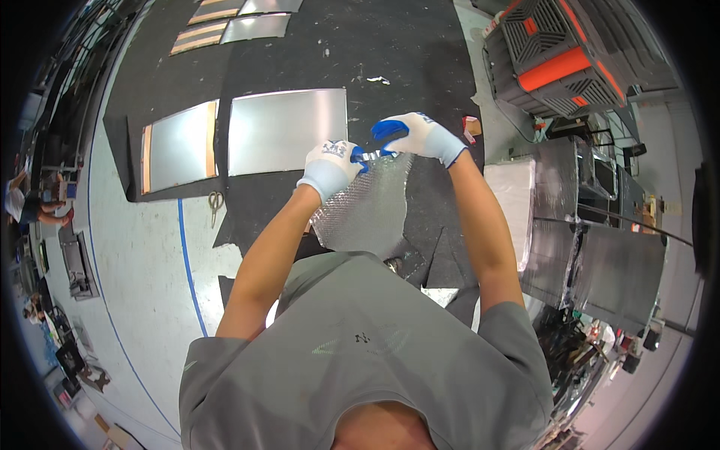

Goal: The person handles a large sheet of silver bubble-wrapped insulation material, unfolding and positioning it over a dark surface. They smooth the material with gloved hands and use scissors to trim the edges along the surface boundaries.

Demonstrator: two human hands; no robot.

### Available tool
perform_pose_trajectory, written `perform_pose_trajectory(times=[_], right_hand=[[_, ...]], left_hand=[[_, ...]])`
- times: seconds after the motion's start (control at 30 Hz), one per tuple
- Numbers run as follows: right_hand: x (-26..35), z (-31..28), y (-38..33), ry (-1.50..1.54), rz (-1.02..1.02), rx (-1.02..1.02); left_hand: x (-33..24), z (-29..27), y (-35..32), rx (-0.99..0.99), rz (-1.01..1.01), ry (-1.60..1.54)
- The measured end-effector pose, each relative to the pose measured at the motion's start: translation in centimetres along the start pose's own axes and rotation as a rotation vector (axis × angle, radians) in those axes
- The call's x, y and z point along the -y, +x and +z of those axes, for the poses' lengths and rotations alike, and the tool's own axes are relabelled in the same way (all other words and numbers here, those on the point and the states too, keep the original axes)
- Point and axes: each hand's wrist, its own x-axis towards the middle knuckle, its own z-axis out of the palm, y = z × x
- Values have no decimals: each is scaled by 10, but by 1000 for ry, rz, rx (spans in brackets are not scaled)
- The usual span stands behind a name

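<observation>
A silvery, translucent sheet of bubble wrap (365,214) hangs in front of my body, its upper edge running between my hands. My left hand (334,165), in a white glove with blue fingers, is closed on the sheet's upper left corner. My right hand (421,139), gloved alike, is at the upper right corner. Its upper fingers curve away with a gap below them, while a lower blue digit presses at the edge; its exact grip is partly hidden. Just beyond my left hand lies a flat shiny metal panel (281,131).
A smaller panel with tan edge strips (180,146) and scissors (215,204) lie to the left. More panels (255,27) lie on the black mat (405,52) farther off. A black and orange crate (559,64) and wrapped stacks (611,266) stand right. Another person (30,204) is far left.
</observation>
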Motion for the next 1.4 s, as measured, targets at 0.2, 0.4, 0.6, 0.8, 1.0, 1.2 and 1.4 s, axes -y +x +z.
perform_pose_trajectory(times=[0.2, 0.4, 0.6, 0.8, 1.0, 1.2, 1.4], right_hand=[[-12, 8, 15, -249, 53, 146], [17, 14, 41, -440, 115, 318], [28, -8, 48, -372, 55, 200], [7, -21, 35, 567, -38, -397], [-33, -11, 16, -396, -6, 156], [-48, 6, 9, -332, 170, 56], [-51, -10, 9, -86, 144, -53]], left_hand=[[30, -8, -1, -90, -10, -55], [44, 0, -4, -186, -55, -81], [64, 23, -7, -220, -21, -272], [57, 42, -14, -228, 20, -151], [57, 43, -15, -162, 16, -227], [74, 61, -9, -175, -10, -298], [128, 79, -20, -145, -86, -197]])
